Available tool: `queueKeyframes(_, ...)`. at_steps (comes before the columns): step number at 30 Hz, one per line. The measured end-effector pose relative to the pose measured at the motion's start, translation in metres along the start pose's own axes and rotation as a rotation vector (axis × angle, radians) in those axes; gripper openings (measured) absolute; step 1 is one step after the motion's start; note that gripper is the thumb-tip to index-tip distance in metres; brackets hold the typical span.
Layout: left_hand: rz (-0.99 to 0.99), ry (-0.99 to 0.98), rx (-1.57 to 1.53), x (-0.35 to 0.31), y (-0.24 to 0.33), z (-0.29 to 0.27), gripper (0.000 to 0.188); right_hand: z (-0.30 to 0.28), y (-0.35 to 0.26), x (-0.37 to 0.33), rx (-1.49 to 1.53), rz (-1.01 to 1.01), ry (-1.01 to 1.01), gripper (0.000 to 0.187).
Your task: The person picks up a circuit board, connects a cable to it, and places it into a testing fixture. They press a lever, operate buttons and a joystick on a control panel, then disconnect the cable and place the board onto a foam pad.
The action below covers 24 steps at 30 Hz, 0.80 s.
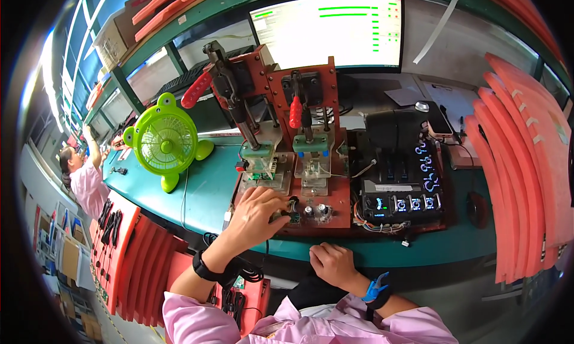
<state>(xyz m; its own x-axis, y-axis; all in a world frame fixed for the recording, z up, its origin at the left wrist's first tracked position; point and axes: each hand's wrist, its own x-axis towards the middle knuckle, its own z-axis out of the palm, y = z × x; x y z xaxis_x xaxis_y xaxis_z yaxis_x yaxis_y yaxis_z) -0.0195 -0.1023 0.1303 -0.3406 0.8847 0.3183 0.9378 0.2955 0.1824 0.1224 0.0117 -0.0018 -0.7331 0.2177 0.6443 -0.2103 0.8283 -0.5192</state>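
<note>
My left hand (258,215) reaches over the front of a red test fixture (344,194), fingers bent and thumb drawn in. Its fingertips are at a small dark-and-green part (293,215) on the fixture's base; what they pinch is mostly hidden. Behind it stand two toggle clamps, one with a raised red handle (196,91), the other with a handle hanging down (295,112). Under the left clamp sits a small green circuit board (260,175). At the table's front edge my right hand (332,264) rests loosely curled, with nothing visible in it.
A green frog-shaped fan (166,142) stands left of the fixture. To the right are a black control box (400,203) and a mouse (476,209). Red foam trays (514,182) crowd the right edge; more trays (146,266) stand lower left. A person (86,176) works far left.
</note>
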Motion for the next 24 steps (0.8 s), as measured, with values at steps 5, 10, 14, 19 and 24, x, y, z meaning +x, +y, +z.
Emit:
queueKeyframes(5,0.063,0.01,0.049,-0.001,-0.003,0.005,0.018,-0.004,-0.009,0.017,0.021,-0.008,-0.03,0.008)
queueKeyframes(10,0.008,0.038,0.048,-0.005,-0.002,0.011,0.024,-0.01,-0.022,0.04,0.102,0.039,0.059,0.034)
queueKeyframes(14,-0.037,0.092,0.124,-0.019,0.006,0.009,0.03,-0.009,-0.025,0.039,0.033,0.105,-0.115,0.053)
queueKeyframes(19,-0.083,0.054,0.314,-0.023,0.008,0.008,0.042,-0.012,-0.014,0.039,0.023,0.086,-0.134,0.058)
queueKeyframes(24,-0.022,-0.017,0.408,-0.024,0.005,0.007,0.049,-0.009,-0.017,0.036,-0.016,0.117,-0.196,0.061)
